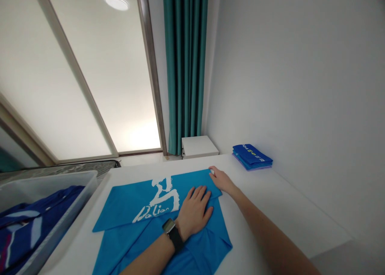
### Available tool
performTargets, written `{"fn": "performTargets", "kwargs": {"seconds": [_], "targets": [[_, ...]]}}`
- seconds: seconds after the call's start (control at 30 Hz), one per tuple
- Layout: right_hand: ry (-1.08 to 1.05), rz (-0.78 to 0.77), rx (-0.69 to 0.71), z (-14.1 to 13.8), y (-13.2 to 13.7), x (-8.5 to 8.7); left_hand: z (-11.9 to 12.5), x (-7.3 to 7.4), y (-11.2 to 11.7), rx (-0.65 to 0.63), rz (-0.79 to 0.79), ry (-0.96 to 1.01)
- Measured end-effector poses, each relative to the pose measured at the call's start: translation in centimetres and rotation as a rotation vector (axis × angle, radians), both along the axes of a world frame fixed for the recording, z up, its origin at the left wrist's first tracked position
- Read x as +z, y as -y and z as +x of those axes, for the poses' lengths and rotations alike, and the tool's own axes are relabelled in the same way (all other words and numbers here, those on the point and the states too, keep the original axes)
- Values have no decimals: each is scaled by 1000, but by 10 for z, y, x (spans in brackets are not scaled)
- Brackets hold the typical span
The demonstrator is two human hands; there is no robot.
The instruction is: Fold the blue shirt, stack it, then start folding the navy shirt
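A bright blue T-shirt (129, 199) lies partly folded on the white table, its top section turned over into a wide band. White brush-style lettering, including the word "Dalian", shows on that band. My left hand (195, 209), with a dark smartwatch (173, 233) on its wrist, rests flat on the fabric just right of the lettering, fingers spread. At the band's upper right corner, my right hand (221, 180) pinches the edge of the cloth between thumb and fingers. Below the band the fabric is creased and runs out of view.
On the white table (270, 211), a stack of folded dark blue garments (252, 156) sits by the wall at the back right. A translucent bin (87, 187) holding dark blue clothing (36, 219) stands left. Beyond the table are a white cabinet (200, 146) and a green curtain (186, 70).
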State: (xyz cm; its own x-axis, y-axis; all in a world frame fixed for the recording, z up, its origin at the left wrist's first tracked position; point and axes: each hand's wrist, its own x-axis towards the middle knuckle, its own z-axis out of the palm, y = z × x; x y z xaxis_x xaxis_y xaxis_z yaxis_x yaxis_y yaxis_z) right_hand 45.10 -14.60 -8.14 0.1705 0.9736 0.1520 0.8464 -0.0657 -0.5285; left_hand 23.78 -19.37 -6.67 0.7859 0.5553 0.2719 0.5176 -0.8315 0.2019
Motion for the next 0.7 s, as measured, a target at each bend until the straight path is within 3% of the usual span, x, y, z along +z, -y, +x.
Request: {"fn": "performTargets", "kwargs": {"seconds": [0.23, 0.47, 0.7], "targets": [[98, -28, 48, -2, 28, 4, -17, 10, -4, 5, 40, -30], [99, -111, -99, 7, 41, 10, -48, 11, -16, 34, 113, -40], [167, -153, -171, -21, 54, 17, -57, 6, -18, 44, 119, -1]]}}
